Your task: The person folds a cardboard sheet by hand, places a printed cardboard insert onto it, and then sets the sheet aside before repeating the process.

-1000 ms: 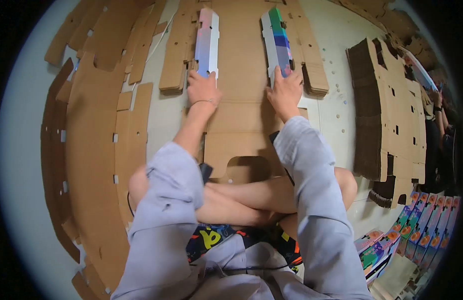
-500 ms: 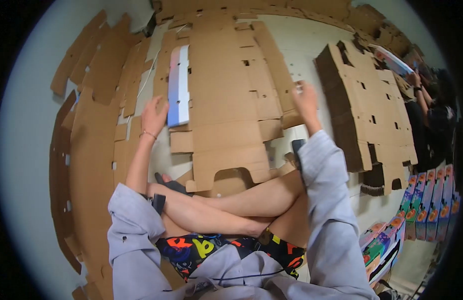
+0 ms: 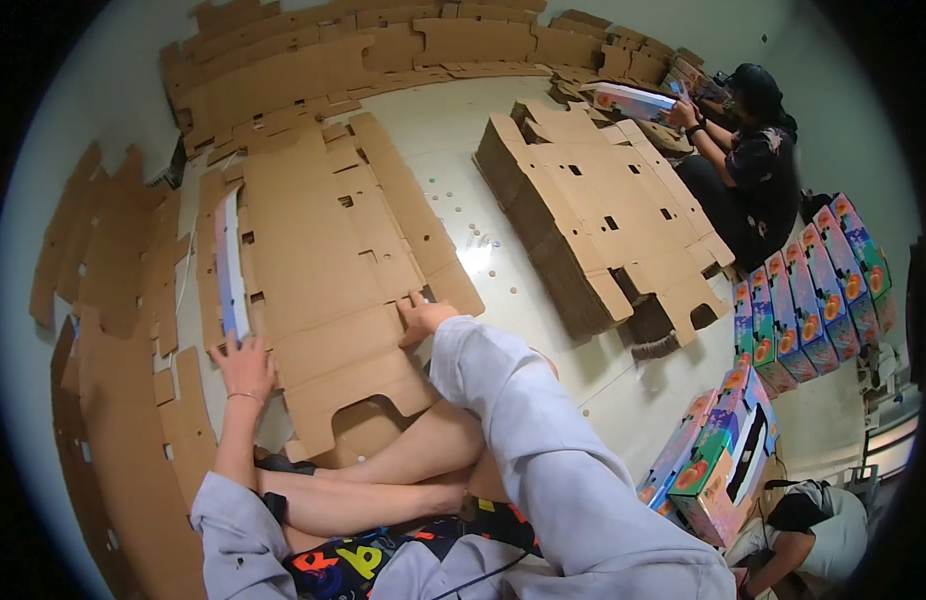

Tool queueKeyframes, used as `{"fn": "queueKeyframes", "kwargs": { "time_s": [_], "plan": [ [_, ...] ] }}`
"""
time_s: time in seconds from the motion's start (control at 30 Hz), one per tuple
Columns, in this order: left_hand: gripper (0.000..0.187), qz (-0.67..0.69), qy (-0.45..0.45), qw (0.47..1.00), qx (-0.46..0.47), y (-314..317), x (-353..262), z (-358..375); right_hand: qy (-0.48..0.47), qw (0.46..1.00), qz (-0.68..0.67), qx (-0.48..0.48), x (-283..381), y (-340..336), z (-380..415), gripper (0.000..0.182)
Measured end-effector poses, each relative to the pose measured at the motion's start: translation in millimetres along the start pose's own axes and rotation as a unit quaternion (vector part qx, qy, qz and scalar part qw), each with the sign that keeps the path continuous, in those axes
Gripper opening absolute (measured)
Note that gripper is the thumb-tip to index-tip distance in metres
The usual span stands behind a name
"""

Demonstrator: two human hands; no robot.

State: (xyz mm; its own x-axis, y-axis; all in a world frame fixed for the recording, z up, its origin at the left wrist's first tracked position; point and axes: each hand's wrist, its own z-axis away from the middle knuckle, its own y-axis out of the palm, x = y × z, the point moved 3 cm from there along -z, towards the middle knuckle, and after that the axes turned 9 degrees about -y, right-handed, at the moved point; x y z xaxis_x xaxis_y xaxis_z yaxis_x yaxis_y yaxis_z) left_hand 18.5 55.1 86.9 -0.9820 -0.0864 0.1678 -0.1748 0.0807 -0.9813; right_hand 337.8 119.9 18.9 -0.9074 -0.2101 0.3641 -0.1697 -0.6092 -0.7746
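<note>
A large flat brown cardboard box blank (image 3: 318, 270), with cut-outs and side flaps, lies in front of my crossed legs. Its left flap is folded up and shows a pink, blue and white printed face (image 3: 230, 262). My left hand (image 3: 245, 370) is at the near end of that flap, fingers spread and touching it. At the blank's right side, my right hand (image 3: 425, 319) has its fingers bent over the edge of a small flap; part of the grip is hidden.
A thick stack of cardboard blanks (image 3: 598, 220) stands to the right. Printed cartons (image 3: 798, 310) line up beyond it, with more cartons (image 3: 718, 450) nearer. One person (image 3: 748, 165) handles a printed piece; another (image 3: 813, 525) bends at lower right. Cardboard sheets (image 3: 123, 400) lie left.
My view has turned right, bringing the other people and cartons into sight. My right hand has come in from the outer flap to the blank's right edge. My left hand has reached the printed flap's near end.
</note>
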Motion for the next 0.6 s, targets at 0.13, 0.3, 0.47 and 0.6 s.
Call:
{"fn": "queueKeyframes", "kwargs": {
  "time_s": [0.13,0.3,0.47,0.6],
  "plan": [
    [0.052,0.108,-0.179,0.978,-0.004,-4,25,1,0.013,0.999,0.021,0.029,9,-8,2,0.102],
    [0.06,0.115,-0.145,0.983,0.009,11,20,2,0.022,0.999,0.026,0.04,12,-7,2,0.101],
    [0.064,0.121,-0.128,0.983,0.056,10,8,-7,0.022,0.999,0.029,0.04,9,-3,1,0.099],
    [0.063,0.147,-0.095,0.984,0.027,24,19,-9,0.019,0.999,0.023,0.018,2,8,-16,0.098]
  ]
}}
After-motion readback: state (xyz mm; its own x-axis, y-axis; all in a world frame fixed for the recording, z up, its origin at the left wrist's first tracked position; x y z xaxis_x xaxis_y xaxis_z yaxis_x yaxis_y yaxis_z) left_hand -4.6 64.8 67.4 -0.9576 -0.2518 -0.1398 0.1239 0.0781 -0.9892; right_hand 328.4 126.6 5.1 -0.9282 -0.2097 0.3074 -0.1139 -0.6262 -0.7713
